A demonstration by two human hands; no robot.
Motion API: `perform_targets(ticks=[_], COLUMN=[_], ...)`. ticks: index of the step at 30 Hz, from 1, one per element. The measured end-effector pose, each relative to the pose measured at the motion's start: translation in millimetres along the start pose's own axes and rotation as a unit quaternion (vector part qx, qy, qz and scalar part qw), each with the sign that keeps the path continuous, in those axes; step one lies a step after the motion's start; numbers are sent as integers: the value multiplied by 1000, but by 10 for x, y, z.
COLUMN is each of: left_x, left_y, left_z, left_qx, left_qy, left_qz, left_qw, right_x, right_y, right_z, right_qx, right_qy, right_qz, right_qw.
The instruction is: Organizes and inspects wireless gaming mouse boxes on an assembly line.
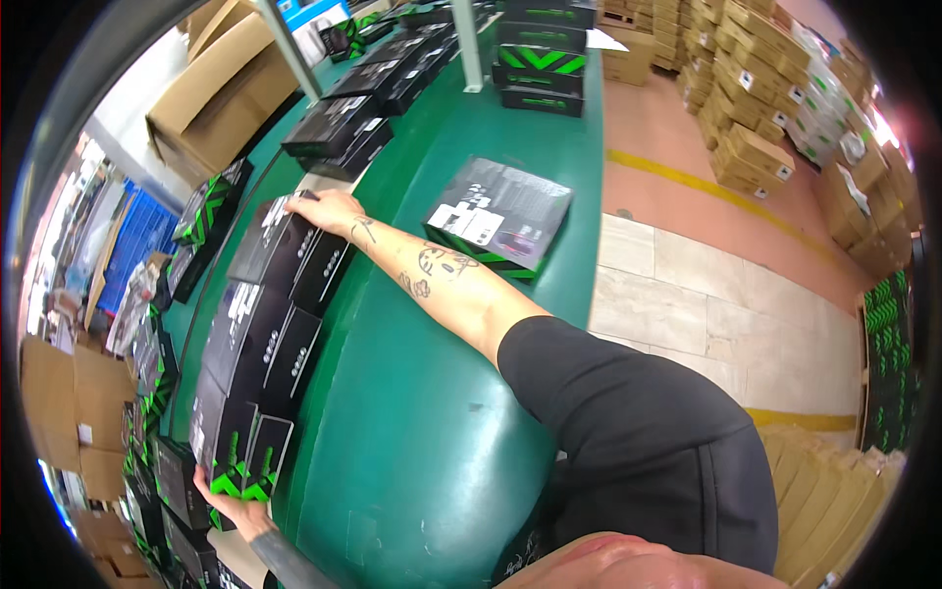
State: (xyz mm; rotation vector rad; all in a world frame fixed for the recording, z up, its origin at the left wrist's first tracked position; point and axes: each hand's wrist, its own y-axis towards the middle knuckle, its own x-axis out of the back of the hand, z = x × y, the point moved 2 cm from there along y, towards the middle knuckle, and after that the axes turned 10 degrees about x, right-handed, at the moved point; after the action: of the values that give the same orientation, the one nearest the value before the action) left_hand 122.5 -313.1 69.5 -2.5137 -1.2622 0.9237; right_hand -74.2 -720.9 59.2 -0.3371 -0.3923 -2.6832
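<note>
A row of black boxes [231, 334] with green chevrons on the near end lies along the left side of the green table, stacked two high. My left hand [235, 504] presses against the near end of this row, its thumb up along the outer edge and the other fingers partly hidden under the end. My right hand [331, 211] is curled over the far end, fingertips on the top box. The row is clasped between both hands. Right of my right forearm, a single black box [520, 206] with white labels lies flat on the table.
The green table [422, 442] runs away from me. More black boxes [339, 128] line its far left, and a tall stack [542, 59] stands at the far end. A metal post [467, 44] rises nearby. Cardboard cartons [751, 157] are stacked on the floor to the right.
</note>
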Motion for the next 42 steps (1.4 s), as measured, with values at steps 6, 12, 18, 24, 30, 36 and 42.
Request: perform_targets(ticks=[6, 12, 18, 24, 30, 36, 42], left_x=[225, 766, 900, 880, 1003, 1403, 823], left_y=[-964, -2241, -1962, -1520, -1297, -2394, -2532], left_z=[611, 1077, 1400, 1518, 1345, 1186, 987], left_qx=[-53, -68, -76, -99, -133, -134, -153], left_qy=[-45, 3, 17, 53, 93, 207, 180], left_qz=[-67, -164, -170, -158, -178, -332, -203], left_qw=[995, 984, 982, 981, 971, 910, 950], right_x=[541, 872, 1077, 635, 462, 910, 1070], right_y=[-1003, -2259, -2232, -1994, -1969, -2020, -2018], right_z=[10, 18, -101, -9, 2, -58, 15], right_qx=[-4, 65, -94, -80, -101, -82, -56], right_qy=[0, 38, 366, 275, 344, 268, 237], right_qz=[5, 120, 364, 295, 360, 376, 189], right_qw=[1000, 990, 851, 912, 861, 883, 951])
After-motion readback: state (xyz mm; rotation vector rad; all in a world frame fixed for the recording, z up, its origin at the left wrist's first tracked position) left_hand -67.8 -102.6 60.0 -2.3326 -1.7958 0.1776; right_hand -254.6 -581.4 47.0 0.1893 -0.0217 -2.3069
